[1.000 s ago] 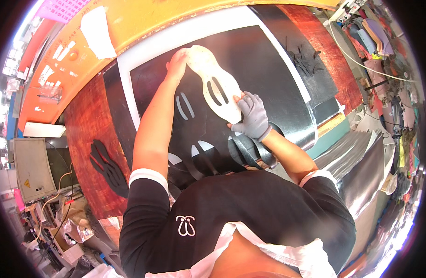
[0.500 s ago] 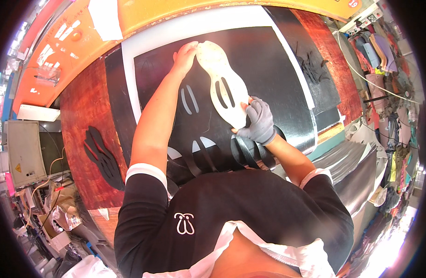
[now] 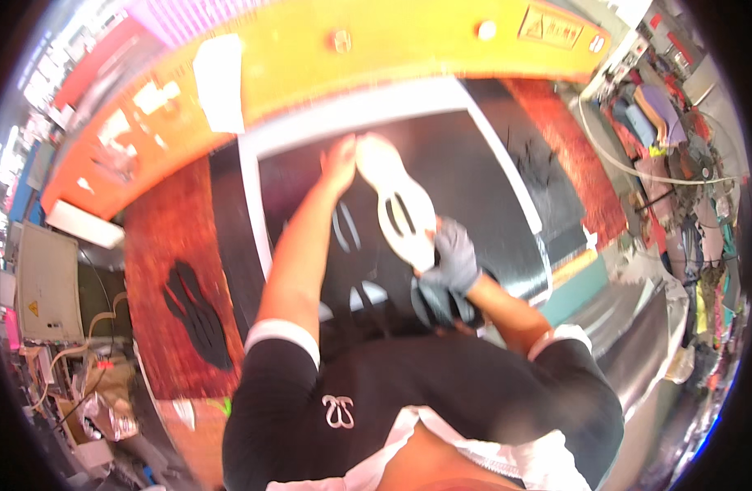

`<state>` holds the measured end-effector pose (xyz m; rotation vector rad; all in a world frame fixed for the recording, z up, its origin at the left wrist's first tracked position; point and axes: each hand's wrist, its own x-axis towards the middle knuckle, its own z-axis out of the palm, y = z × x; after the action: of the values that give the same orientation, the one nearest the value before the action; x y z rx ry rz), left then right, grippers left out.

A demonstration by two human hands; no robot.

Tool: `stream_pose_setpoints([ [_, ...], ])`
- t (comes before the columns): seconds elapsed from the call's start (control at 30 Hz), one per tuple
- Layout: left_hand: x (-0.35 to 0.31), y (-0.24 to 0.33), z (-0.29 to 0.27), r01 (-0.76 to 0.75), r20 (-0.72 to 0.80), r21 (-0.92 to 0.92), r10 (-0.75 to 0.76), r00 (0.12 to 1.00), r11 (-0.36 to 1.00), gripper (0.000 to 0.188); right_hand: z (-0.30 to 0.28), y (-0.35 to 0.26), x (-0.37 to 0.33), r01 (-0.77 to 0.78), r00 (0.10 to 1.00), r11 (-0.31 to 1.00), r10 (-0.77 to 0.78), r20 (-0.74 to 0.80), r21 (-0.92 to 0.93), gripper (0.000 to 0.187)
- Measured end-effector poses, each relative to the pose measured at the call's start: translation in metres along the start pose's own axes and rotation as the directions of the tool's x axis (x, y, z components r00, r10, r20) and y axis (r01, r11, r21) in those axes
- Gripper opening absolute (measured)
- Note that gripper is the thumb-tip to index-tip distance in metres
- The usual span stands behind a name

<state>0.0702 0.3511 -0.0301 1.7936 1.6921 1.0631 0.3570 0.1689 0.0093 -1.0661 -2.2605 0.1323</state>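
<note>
Pale, slotted, waisted template (image 3: pixel 396 186): likely stiff, light; take edges. My grey-gloved right hand (image 3: pixel 455 255) pinches near end; bare left hand (image 3: pixel 340 162), closure unclear.

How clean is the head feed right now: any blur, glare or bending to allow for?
Head view: blur softens the left hand, the grey-gloved right hand and the slotted white template's outline; head view: glare whitens the black sheet's lower right; head view: fisheye bends the orange beam into an arc, with corners black.
</note>
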Motion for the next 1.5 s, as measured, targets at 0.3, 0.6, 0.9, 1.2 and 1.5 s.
stream_pose_setpoints([
  [0.3,-0.121,0.020,-0.014,-0.042,0.024,0.309,0.036,0.999,0.950,0.056,-0.005,0.011,-0.010,0.015,1.000,0.997,-0.014,0.020,-0.075,0.079],
  [0.6,-0.373,0.032,-0.103,0.144,-0.275,0.410,-0.028,0.961,0.901,0.056,-0.076,0.057,-0.087,-0.130,0.981,0.990,0.119,-0.151,-0.064,0.064],
  [0.9,-0.421,0.038,-0.088,0.198,-0.433,0.218,-0.087,0.897,0.956,0.023,-0.093,0.121,-0.157,-0.559,0.825,0.797,0.508,-0.247,-0.229,0.039],
  [1.2,-0.415,0.033,-0.080,0.118,-0.476,0.336,0.061,0.877,0.934,0.010,-0.081,0.131,-0.154,-0.593,0.795,0.758,0.499,-0.343,-0.272,0.036],
  [1.5,-0.419,0.024,-0.085,0.061,-0.445,0.390,0.130,0.886,0.919,0.018,-0.080,0.128,-0.149,-0.593,0.794,0.780,0.526,-0.304,-0.199,0.037],
])
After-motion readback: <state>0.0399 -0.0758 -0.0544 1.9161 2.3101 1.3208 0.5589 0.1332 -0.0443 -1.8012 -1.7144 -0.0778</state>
